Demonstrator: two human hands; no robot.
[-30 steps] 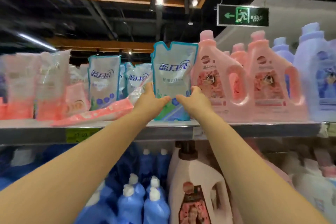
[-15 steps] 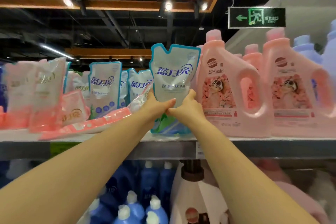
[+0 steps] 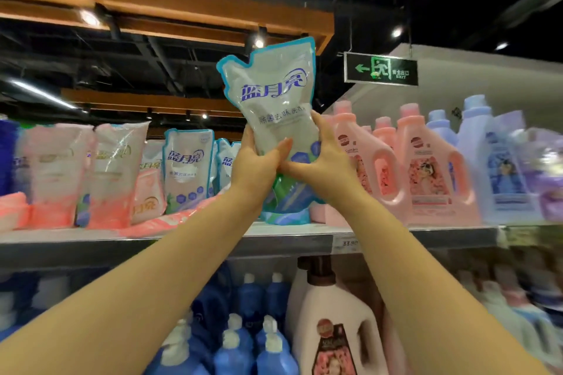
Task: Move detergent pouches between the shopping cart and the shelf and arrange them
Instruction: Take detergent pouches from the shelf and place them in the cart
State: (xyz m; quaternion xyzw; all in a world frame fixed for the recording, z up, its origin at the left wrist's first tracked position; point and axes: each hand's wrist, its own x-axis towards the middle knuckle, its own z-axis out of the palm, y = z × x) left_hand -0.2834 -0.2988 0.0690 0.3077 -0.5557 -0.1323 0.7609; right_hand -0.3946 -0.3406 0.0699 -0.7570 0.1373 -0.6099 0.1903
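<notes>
Pouch (image 3: 274, 94) gripped low on its body by both: left hand (image 3: 254, 163) curled round the 9 o'clock side, right hand (image 3: 323, 158) round the 3 o'clock side. Bottom at the shelf (image 3: 182, 242) front edge; contact unclear. Pink bottle (image 3: 365, 167) just beside at 3 o'clock; standing pouches (image 3: 187, 167) near at 9 o'clock, gap between. Long axis upright, top leaning slightly toward 11 o'clock, label facing camera.

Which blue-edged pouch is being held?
The centre pouch, gripped low by the left hand and right hand; the other blue-edged pouches stand untouched on the shelf to its left.
</notes>
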